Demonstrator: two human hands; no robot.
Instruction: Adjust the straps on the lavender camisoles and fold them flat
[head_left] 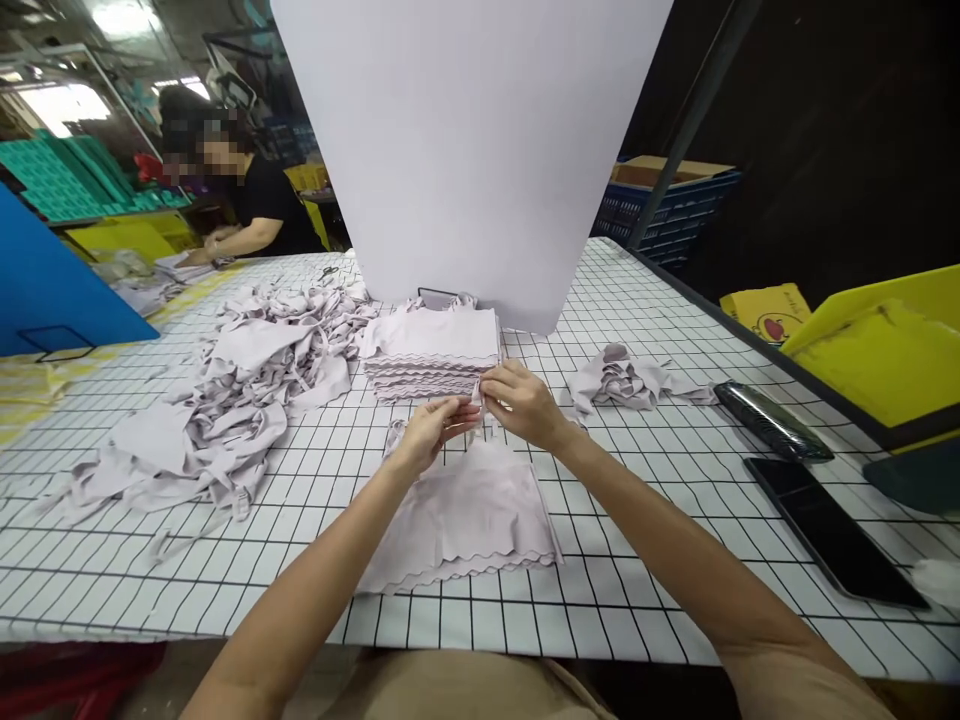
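A pale lilac garment (pixel 472 510) with a wavy edge lies spread before me, the wavy edge toward me. Above its far end, my left hand (pixel 429 432) and my right hand (pixel 521 402) are close together, both pinching a thin strap (pixel 478 400) of the same pale cloth. My fingers hide part of the strap. Just beyond them stands a neat stack of folded wavy-edged pieces (pixel 431 345). To the left spreads a large loose heap of the same strappy garments (pixel 262 370). A smaller crumpled bunch (pixel 619 380) lies right of my right hand.
A tall white board (pixel 472 150) stands behind the stack on the checked tabletop (pixel 622 560). At right lie a dark glossy case (pixel 772 420) and a black phone (pixel 832 530). A blue board (pixel 60 270) stands left. Another person (pixel 259 210) works at the far left.
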